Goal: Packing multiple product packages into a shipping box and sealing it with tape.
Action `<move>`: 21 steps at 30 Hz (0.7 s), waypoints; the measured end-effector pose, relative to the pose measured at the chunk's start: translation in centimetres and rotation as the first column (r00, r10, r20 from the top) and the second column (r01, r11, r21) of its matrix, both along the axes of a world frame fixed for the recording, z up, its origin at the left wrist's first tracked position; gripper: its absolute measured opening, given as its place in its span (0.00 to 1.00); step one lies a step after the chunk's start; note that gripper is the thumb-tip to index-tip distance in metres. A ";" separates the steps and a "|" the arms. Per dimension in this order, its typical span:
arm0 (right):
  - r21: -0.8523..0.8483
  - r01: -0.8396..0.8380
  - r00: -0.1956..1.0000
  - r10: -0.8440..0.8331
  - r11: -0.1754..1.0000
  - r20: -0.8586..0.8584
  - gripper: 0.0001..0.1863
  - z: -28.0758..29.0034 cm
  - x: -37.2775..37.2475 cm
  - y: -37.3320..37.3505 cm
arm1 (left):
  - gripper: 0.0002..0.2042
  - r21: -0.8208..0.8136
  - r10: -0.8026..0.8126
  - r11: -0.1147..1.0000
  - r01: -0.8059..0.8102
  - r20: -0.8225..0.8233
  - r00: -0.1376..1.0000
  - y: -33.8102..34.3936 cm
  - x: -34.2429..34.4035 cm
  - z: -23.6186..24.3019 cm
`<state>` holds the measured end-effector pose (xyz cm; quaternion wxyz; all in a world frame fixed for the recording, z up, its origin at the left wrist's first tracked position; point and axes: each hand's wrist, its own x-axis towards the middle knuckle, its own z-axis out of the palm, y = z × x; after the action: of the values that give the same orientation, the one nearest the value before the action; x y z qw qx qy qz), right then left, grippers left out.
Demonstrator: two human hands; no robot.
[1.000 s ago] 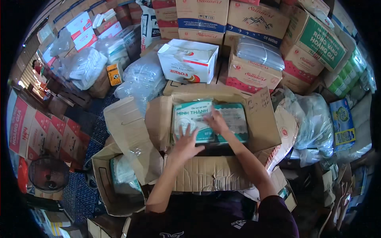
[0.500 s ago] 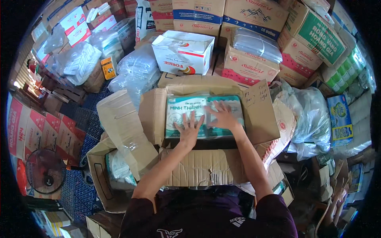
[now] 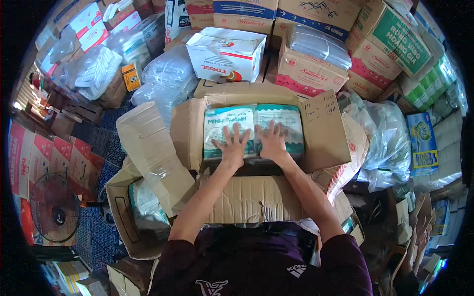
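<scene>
Two green-and-white plastic-wrapped packs lie side by side in an open cardboard box (image 3: 190,133) in front of me. My left hand (image 3: 232,149) rests with spread fingers on the lower part of the left pack (image 3: 217,132). On the right pack (image 3: 290,123), near its inner edge, my right hand (image 3: 272,143) lies flat, fingers apart. Both hands press from above and grip nothing. The box's flaps are folded outward, and the near flap (image 3: 252,200) hangs toward my body under my forearms. What lies beneath the packs is hidden.
At the lower left stands another open carton (image 3: 121,217) with wrapped packs inside. A white box (image 3: 224,54) and stacked cartons (image 3: 311,74) rise behind. Clear plastic bags bulge at the left (image 3: 165,76) and right (image 3: 387,133). A fan (image 3: 55,207) stands far left.
My right hand has moved down and left on the right pack, closer to my left hand. The packs' near edge now sits farther from the box's near side, showing a dark gap.
</scene>
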<state>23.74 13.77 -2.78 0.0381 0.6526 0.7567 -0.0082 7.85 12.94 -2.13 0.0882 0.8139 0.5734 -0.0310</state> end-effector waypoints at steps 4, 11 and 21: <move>-0.074 -0.118 0.992 0.120 0.990 0.034 0.45 2.0 0.1 1.0 | 0.52 0.047 0.020 0.999 -0.022 0.041 0.999 -0.3 -1.2 -0.8; 0.242 0.077 0.923 0.023 0.967 -0.384 0.39 3.3 5.0 5.1 | 0.52 -0.050 0.027 0.998 -0.026 0.026 0.999 -0.8 -1.3 0.3; 0.523 0.077 0.857 0.211 0.849 -0.470 0.36 -2.8 5.3 5.9 | 0.51 0.132 -0.147 0.985 0.112 0.291 0.945 1.4 -0.3 -0.5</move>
<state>28.99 19.65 -5.62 -0.3427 0.5839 0.7354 0.0272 7.55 14.34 -2.65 0.1252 0.8488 0.4995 0.1197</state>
